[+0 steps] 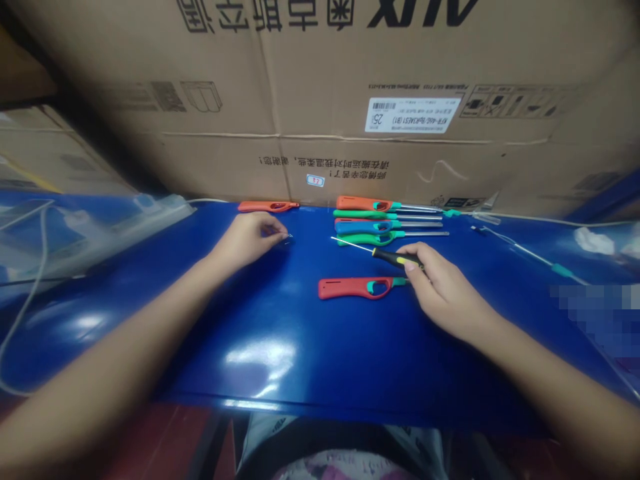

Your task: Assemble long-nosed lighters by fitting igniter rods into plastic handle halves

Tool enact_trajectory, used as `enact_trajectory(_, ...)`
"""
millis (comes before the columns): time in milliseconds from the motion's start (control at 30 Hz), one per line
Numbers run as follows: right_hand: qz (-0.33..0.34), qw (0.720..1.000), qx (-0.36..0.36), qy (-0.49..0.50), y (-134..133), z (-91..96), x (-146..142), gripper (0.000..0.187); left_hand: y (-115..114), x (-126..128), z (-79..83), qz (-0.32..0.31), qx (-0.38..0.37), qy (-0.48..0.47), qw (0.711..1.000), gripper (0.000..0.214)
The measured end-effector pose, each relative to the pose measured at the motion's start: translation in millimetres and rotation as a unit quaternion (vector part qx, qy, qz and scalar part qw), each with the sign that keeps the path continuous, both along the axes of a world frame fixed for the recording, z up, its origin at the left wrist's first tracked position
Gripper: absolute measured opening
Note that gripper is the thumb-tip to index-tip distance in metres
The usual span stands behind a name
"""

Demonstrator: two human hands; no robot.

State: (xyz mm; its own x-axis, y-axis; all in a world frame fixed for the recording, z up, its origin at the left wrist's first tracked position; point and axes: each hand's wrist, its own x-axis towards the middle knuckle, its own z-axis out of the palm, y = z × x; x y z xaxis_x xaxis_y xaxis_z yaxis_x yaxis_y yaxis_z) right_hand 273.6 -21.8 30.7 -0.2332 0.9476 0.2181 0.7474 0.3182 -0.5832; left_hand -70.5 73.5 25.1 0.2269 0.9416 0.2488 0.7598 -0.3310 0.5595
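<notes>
My right hand (443, 283) is closed round the black and yellow handle of a screwdriver (397, 259), its thin shaft pointing left above the table. Below that shaft lies a red gas lighter (345, 288) with a teal trigger; my right hand covers its nozzle end. My left hand (250, 240) is closed in a pinch low over the table. Tiny shiny bits show at its fingertips, too small to name. Just behind this hand rests an orange-red lighter body (265, 207) without a long nozzle. Several lighters (367, 228) in orange, green and blue lie side by side further back.
A large cardboard box (320, 87) stands like a wall along the back of the blue table (210, 347). A clear plastic bag or wrap (150, 223) lies at left with a white cable (30, 293). At right are a metal tube with a teal piece (560, 269) and crumpled white tissue (594, 240).
</notes>
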Motion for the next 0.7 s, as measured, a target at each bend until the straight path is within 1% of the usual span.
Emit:
enact_trajectory(100, -0.009, 0.992, -0.066, 0.11, 1, -3.2, 0, 0.027, -11, 14, 1.7, -0.031, -0.04, -0.05, 0.997, 0.025)
enact_trajectory(167, -0.021, 0.972, -0.104, 0.21, 2, -4.0, -1, 0.027, -22, 26, 2.0, -0.058, -0.076, -0.087, 0.992, 0.031)
enact_trajectory(233, -0.035, 0.941, -0.121, 0.315, 4, -2.1, -2, 0.026, -34, 39, 2.3, -0.077, -0.15, -0.186, 0.968, 0.035)
enact_trajectory(333, -0.054, 0.89, -0.127, 0.434, 8, 4.5, -3, 0.021, -53, 55, 2.0, -0.066, -0.24, -0.283, 0.926, 0.033)
enact_trajectory(433, -0.057, 0.854, -0.135, 0.499, 12, 8.7, 0, 0.019, -67, 66, 0.3, -0.063, -0.321, -0.363, 0.872, 0.03)
enact_trajectory(500, -0.045, 0.836, -0.145, 0.527, 15, 7.9, 2, 0.021, -73, 70, -1.2, -0.068, -0.348, -0.377, 0.855, 0.026)
enact_trajectory(567, -0.026, 0.829, -0.155, 0.537, 15, 4.9, 2, 0.024, -75, 72, -2.6, -0.071, -0.354, -0.37, 0.856, 0.023)
enact_trajectory(600, -0.016, 0.831, -0.159, 0.533, 14, 3.3, 1, 0.026, -75, 72, -3.2, -0.071, -0.352, -0.362, 0.86, 0.022)
enact_trajectory(700, 0.01, 0.849, -0.157, 0.504, 10, -0.2, -3, 0.03, -75, 73, -5.2, -0.077, -0.34, -0.334, 0.876, 0.022)
